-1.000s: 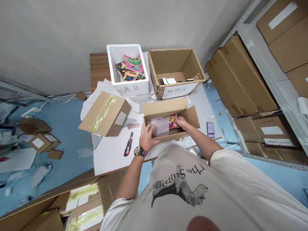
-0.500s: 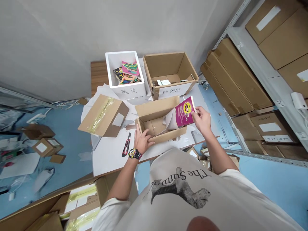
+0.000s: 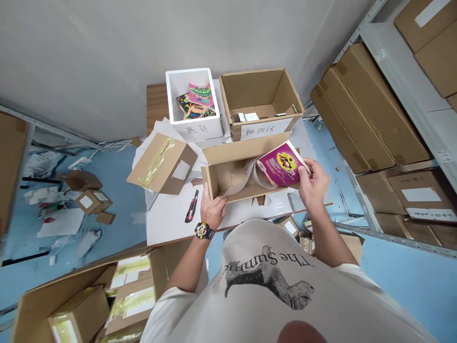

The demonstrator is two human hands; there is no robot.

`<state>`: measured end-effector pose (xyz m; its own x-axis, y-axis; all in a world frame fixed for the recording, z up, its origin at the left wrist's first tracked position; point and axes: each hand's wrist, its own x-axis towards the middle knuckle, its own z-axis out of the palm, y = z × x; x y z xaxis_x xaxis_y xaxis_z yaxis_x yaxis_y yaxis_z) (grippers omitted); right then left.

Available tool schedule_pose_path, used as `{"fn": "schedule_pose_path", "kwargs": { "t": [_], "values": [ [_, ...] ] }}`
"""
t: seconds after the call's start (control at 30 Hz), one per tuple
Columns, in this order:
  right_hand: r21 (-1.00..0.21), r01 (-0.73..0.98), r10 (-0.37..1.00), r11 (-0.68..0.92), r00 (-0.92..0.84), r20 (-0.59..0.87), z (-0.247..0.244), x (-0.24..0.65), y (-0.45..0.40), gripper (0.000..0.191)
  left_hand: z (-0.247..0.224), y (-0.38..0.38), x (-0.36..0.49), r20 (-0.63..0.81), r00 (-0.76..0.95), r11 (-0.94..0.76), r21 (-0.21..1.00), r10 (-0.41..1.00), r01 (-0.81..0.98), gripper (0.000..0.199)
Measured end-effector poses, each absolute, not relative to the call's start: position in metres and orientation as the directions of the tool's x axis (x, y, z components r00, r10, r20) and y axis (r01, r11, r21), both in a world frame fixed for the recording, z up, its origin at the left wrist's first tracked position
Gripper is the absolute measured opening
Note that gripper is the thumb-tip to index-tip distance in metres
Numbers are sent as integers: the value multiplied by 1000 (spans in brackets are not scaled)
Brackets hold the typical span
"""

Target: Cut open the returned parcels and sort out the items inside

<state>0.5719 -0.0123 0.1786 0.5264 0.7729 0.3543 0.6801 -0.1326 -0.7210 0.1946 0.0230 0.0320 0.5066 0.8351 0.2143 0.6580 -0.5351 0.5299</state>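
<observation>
In the head view, the small box (image 3: 243, 151) is open on the bench (image 3: 169, 228), with the left hand (image 3: 213, 209)'s fingers curled over its near left corner, while the right hand (image 3: 314, 183)'s fingers grip the purple book (image 3: 280, 164) at its right edge, tilted over the box's right end. The book looks only partly out of the thin wrap (image 3: 255, 176), so that separation seems incomplete. Other books (image 3: 201, 94) lie in the foam bin (image 3: 202, 129), and the left-hand carton (image 3: 157, 162) is taped shut.
</observation>
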Motion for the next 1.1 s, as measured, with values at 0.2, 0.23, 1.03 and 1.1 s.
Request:
{"fn": "schedule_pose_path", "kwargs": {
  "t": [0.2,0.23,1.03,1.1],
  "values": [
    [-531,846,902,-43,262,344,173,569,-15,37,31,19,202,186,511,-525,526,839,670,50],
    [-492,870,943,10,156,294,171,566,-11,38,31,18,204,174,517,-523,526,838,671,54],
    [-57,992,951,109,-121,-284,146,544,52,35,49,18,226,307,460,-551,528,833,646,26],
    [-162,985,992,62,-78,-98,153,556,46,34,49,24,226,291,455,-538,516,842,666,19]
  ]
}}
